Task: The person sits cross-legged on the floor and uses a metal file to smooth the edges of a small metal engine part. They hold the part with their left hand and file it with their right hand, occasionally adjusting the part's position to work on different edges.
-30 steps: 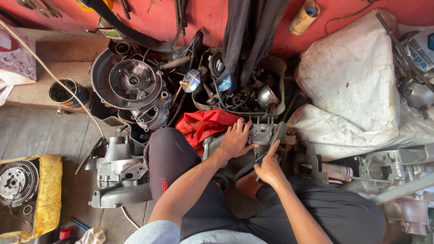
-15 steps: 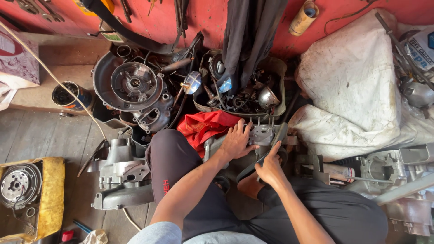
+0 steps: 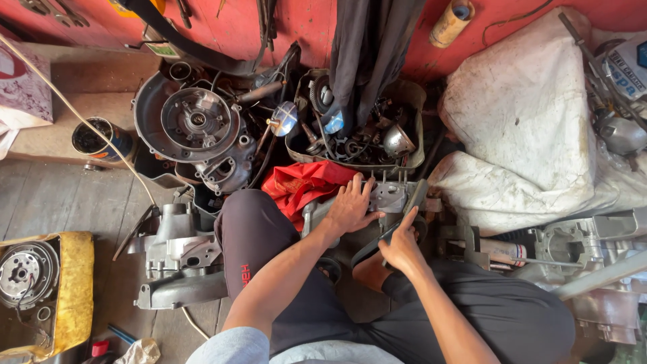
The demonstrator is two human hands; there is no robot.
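I sit on the floor with a grey metal engine case [image 3: 389, 197] between my knees. My left hand [image 3: 352, 205] lies flat on the top of that case, fingers spread, pressing it down. My right hand [image 3: 402, 246] is closed around a dark flat tool [image 3: 399, 222] whose far end rests against the case's right side. A crumpled red cloth [image 3: 303, 183] lies just left of the case, touching my left knee.
A tray of small metal parts [image 3: 357, 138] sits beyond the case. A round engine cover [image 3: 192, 125] lies at the left back, another engine casing [image 3: 176, 253] by my left leg. White sacks [image 3: 532, 128] are at right, a yellow tub [image 3: 67, 290] at bottom left.
Both hands stay on the engine case; the right hand has shifted slightly along the dark tool. The view has drifted a little.
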